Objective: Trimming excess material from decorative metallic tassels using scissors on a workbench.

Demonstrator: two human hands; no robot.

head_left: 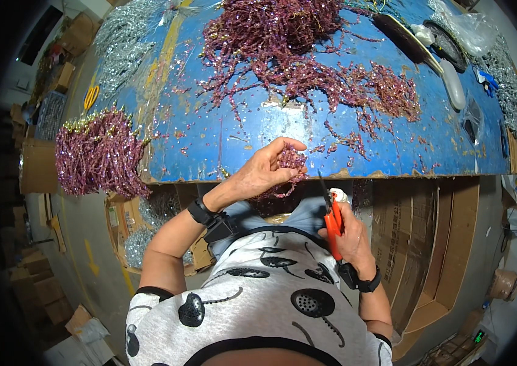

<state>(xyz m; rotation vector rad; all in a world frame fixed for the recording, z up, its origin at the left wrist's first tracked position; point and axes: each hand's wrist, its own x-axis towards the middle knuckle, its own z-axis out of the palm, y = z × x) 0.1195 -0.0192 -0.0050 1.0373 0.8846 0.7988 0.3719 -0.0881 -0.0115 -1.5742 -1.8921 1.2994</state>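
1. Left grip, thumb and fingers curled in, holds a small pink clump at the near edge of the blue counter; a loose end dangles below.
2. Right grip is wrapped around the red scissors, blades pointing up toward the counter's edge, near the clump but apart from it; how far the blades are parted cannot be told.
3. Across the counter, a pink heap trails strands toward the worker, with glittering flecks scattered about.
4. At the near left corner sits a pink bunch, the yellow scissors just beyond it, silver tinsel farther back.
5. Below, at right, stands a cardboard box.
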